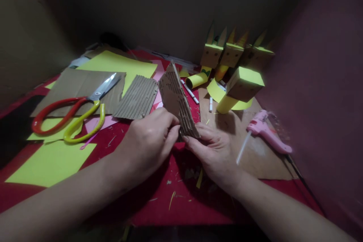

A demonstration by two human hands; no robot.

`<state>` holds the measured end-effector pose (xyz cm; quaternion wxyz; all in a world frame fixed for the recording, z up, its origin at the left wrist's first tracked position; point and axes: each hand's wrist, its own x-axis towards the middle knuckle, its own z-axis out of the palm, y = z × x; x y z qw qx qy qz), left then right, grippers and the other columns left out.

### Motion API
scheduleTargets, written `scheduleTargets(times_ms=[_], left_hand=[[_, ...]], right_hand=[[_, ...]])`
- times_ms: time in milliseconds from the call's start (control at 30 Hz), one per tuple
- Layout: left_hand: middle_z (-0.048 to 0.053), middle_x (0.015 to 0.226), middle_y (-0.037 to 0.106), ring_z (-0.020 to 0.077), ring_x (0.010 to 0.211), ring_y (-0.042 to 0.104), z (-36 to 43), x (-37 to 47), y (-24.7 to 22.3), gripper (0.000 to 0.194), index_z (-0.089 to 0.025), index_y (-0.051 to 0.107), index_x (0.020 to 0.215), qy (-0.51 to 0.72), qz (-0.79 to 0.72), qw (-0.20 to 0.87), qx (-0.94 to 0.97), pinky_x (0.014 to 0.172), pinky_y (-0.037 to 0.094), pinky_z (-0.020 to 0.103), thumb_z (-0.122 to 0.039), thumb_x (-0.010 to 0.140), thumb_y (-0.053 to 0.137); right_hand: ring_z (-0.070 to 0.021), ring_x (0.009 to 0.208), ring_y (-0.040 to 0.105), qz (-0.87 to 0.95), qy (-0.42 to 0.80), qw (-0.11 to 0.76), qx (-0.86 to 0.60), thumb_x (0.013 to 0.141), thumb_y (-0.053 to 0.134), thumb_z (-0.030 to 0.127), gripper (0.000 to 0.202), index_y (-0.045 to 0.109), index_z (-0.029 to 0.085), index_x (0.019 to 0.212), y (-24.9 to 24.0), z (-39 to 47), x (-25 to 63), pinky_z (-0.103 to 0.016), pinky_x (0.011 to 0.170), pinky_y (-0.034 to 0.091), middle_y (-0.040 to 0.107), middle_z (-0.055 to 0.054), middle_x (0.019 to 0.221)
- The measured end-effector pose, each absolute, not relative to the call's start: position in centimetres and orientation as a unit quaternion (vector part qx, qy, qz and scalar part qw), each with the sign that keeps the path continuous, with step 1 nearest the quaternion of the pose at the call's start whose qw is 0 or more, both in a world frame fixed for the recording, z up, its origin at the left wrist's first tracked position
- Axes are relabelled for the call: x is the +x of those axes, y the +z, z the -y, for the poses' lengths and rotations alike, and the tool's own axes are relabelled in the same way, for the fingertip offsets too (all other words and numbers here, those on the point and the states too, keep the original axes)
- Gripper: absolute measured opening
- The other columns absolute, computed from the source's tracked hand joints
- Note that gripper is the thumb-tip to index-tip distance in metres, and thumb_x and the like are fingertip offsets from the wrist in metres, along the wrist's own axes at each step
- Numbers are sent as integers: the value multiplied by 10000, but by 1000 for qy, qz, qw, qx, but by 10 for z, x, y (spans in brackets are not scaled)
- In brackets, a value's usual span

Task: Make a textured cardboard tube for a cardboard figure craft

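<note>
A piece of corrugated cardboard point(177, 100) with torn, ribbed patches stands tilted upright at the middle. My left hand point(153, 140) pinches its lower edge, fingers curled in. On the other side, my right hand point(212, 147) grips its lower right corner between thumb and fingers. Another ribbed cardboard piece point(138, 97) lies just left of the held one. Scissors point(98, 93) with one red and one yellow handle rest on a flat brown cardboard sheet point(70, 83) at the left, blades slightly apart.
Yellow paper point(51, 162) lies front left on the red tabletop point(170, 204). Small cardboard box figures, one a yellow-topped box point(245, 83) on a tube, stand back right. A pink glue gun point(268, 132) with its cord lies on cardboard at the right. Paper scraps dot the front.
</note>
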<state>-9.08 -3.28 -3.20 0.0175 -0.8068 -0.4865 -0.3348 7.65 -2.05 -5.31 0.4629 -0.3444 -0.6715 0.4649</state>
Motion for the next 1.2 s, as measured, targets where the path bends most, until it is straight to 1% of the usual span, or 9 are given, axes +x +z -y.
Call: scheduleTargets(times_ms=[133, 300, 400, 500, 667, 833, 933, 1033, 1200], left_hand=[[57, 720, 570, 175, 627, 562, 32, -93, -35, 173, -133, 575, 792, -302, 494, 115, -807, 541, 429, 291, -181, 894, 444], [37, 765, 601, 142, 688, 584, 30, -96, -27, 102, -132, 600, 851, -356, 480, 30, -801, 630, 450, 255, -153, 887, 507], [44, 806, 628, 142, 732, 604, 30, -96, -25, 98, -126, 619, 881, -359, 463, 26, -810, 653, 460, 247, -149, 891, 524], [58, 816, 631, 149, 730, 606, 31, -94, -30, 121, -111, 626, 887, -342, 448, 43, -825, 633, 466, 251, -145, 899, 511], [70, 774, 600, 173, 679, 587, 32, -92, -36, 169, -98, 625, 844, -303, 438, 100, -841, 577, 470, 285, -153, 900, 476], [51, 703, 571, 141, 570, 527, 36, -90, -32, 154, -111, 602, 758, -303, 436, 142, -835, 478, 405, 263, -135, 862, 491], [46, 692, 576, 126, 549, 515, 34, -92, -30, 137, -123, 588, 738, -316, 441, 159, -825, 460, 372, 257, -141, 851, 513], [31, 705, 580, 131, 604, 541, 29, -101, -27, 111, -153, 571, 754, -333, 465, 166, -803, 519, 399, 257, -151, 855, 524], [9, 720, 573, 133, 656, 513, 18, -127, -14, 89, -183, 578, 765, -355, 555, 197, -726, 603, 400, 282, -181, 847, 545]], right_hand=[[-128, 671, 542, 668, 479, 451, -348, 814, 606, 150, 173, 696, 192, 672, -51, 22, 77, -268, 636, 441, 599, 8, 691], [-105, 590, 522, 555, 602, 438, -372, 789, 674, 223, 148, 675, 181, 646, -56, 18, 79, -236, 556, 417, 598, 21, 628], [-100, 586, 535, 517, 630, 442, -375, 784, 700, 260, 133, 688, 181, 678, -60, 15, 81, -230, 561, 421, 616, 20, 626], [-109, 629, 540, 555, 595, 439, -380, 798, 681, 241, 119, 694, 183, 696, -59, 16, 81, -244, 590, 424, 617, 12, 677], [-132, 696, 552, 664, 478, 452, -356, 829, 603, 153, 161, 680, 181, 691, -53, 22, 79, -272, 645, 436, 602, -1, 721], [-130, 718, 562, 701, 435, 457, -332, 847, 575, 134, 149, 695, 175, 769, -49, 23, 78, -271, 672, 443, 603, -3, 740], [-113, 665, 528, 678, 468, 452, -342, 825, 599, 131, 151, 673, 167, 698, -48, 22, 78, -253, 623, 415, 569, 14, 686], [-103, 624, 492, 637, 520, 441, -360, 808, 631, 156, 179, 645, 170, 630, -50, 21, 79, -246, 583, 383, 541, 27, 633], [-104, 569, 528, 539, 616, 427, -385, 781, 693, 226, 178, 659, 179, 613, -58, 17, 83, -245, 547, 388, 599, 20, 595]])
